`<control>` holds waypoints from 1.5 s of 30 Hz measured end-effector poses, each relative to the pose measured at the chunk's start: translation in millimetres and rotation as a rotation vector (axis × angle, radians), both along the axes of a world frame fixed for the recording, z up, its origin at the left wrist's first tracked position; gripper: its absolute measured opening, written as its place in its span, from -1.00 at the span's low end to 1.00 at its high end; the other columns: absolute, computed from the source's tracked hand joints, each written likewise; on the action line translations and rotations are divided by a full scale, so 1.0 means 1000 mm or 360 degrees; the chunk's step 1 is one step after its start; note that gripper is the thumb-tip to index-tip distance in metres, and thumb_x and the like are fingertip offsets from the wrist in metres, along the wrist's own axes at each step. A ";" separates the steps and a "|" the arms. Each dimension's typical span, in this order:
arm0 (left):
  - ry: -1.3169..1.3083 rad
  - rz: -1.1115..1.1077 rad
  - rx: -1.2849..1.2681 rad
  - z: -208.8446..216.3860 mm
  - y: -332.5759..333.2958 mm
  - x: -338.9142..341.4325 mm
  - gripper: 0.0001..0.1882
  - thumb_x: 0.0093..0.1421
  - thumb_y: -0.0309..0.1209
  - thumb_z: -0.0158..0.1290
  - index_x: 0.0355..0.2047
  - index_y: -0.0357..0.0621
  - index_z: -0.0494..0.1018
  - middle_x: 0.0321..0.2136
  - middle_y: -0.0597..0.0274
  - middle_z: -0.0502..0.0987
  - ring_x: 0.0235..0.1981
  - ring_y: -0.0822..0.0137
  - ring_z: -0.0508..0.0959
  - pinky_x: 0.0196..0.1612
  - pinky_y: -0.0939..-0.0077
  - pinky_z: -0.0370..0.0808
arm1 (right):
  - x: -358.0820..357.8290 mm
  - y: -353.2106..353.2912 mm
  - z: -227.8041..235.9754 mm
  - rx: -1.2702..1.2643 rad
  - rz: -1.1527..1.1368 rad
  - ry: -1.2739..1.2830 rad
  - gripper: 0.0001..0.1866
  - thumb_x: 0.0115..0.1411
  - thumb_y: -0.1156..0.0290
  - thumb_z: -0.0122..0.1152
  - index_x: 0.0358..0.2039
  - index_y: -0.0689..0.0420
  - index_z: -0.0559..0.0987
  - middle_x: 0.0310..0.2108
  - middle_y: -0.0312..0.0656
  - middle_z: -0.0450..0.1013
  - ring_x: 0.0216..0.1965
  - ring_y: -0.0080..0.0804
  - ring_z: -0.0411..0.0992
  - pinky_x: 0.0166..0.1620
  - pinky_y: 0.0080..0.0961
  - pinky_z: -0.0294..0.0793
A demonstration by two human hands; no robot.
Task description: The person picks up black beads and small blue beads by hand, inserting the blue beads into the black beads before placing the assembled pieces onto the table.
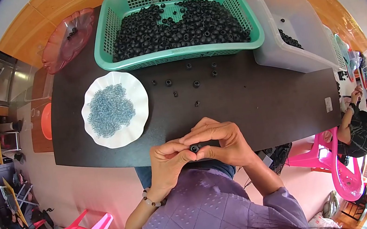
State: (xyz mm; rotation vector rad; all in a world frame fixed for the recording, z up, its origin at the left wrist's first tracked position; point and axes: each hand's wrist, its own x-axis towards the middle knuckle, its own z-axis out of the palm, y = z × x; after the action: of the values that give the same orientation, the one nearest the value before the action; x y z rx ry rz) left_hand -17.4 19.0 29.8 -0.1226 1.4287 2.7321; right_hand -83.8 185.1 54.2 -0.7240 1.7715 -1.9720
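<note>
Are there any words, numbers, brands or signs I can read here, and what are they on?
None that can be read.
White sticker on the dark table: any print is too small to read.
Front rim of the green basket: faint marks, too small and blurred to read.
Small black piece between the fingertips: no writing that shows.

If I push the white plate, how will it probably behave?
The white plate probably slides without bending, as its wavy rim looks stiff. Tipping seems unlikely, because it looks wide and shallow. The loose clear pieces heaped on it may shift.
</note>
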 end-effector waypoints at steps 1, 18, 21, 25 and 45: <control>0.0001 -0.0003 0.0003 -0.001 0.001 0.000 -0.90 0.02 -0.57 0.23 -0.42 -0.34 0.58 -0.39 0.16 0.58 -0.40 0.47 0.53 -0.29 0.66 0.49 | 0.000 0.001 0.000 0.0004 -0.0006 0.0004 -0.67 -0.04 0.29 0.40 -0.23 0.12 0.66 -0.25 -0.25 0.58 -0.17 -0.40 0.43 -0.04 -0.43 0.35; 0.0161 0.0249 -0.0869 -0.028 -0.008 -0.009 -0.75 0.13 -0.57 0.09 -0.70 -0.27 0.43 -0.67 0.30 0.45 -0.60 0.55 0.34 -0.52 0.65 0.23 | -0.197 0.194 0.080 0.1834 -0.1074 0.0254 -0.71 0.07 0.41 0.24 -0.26 0.37 0.59 -0.46 -0.27 0.54 -0.44 -0.55 0.46 -0.31 -0.59 0.42; 0.0162 0.0235 -0.0896 -0.028 -0.010 -0.009 -0.75 0.11 -0.58 0.10 -0.71 -0.27 0.44 -0.70 0.31 0.45 -0.60 0.53 0.35 -0.52 0.63 0.23 | -0.204 0.190 0.075 0.1813 -0.1114 0.0466 -0.72 0.08 0.41 0.24 -0.29 0.40 0.59 -0.53 -0.29 0.48 -0.49 -0.63 0.38 -0.40 -0.62 0.35; 0.0215 0.0238 -0.0931 -0.028 -0.010 -0.010 -0.76 0.09 -0.58 0.12 -0.72 -0.26 0.45 -0.70 0.27 0.47 -0.61 0.50 0.35 -0.52 0.60 0.25 | -0.188 0.144 0.081 0.1507 -0.1340 0.0823 -0.76 0.13 0.40 0.21 -0.31 0.35 0.59 -0.59 -0.34 0.41 -0.53 -0.67 0.30 -0.45 -0.65 0.28; 0.0269 0.0174 -0.0899 -0.028 -0.018 -0.010 -0.77 0.10 -0.58 0.11 -0.70 -0.26 0.47 -0.70 0.28 0.45 -0.61 0.50 0.32 -0.55 0.59 0.19 | -0.114 -0.053 -0.019 0.1347 -0.0214 0.1286 -0.79 0.03 0.44 0.24 -0.28 0.15 0.55 -0.47 -0.14 0.48 -0.41 -0.12 0.47 -0.36 -0.28 0.44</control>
State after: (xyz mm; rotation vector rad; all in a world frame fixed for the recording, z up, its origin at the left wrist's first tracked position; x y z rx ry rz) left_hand -27.6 1.4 1.7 0.0096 2.2664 2.3747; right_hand -197.9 131.7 35.6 -1.1604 2.8559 -0.7855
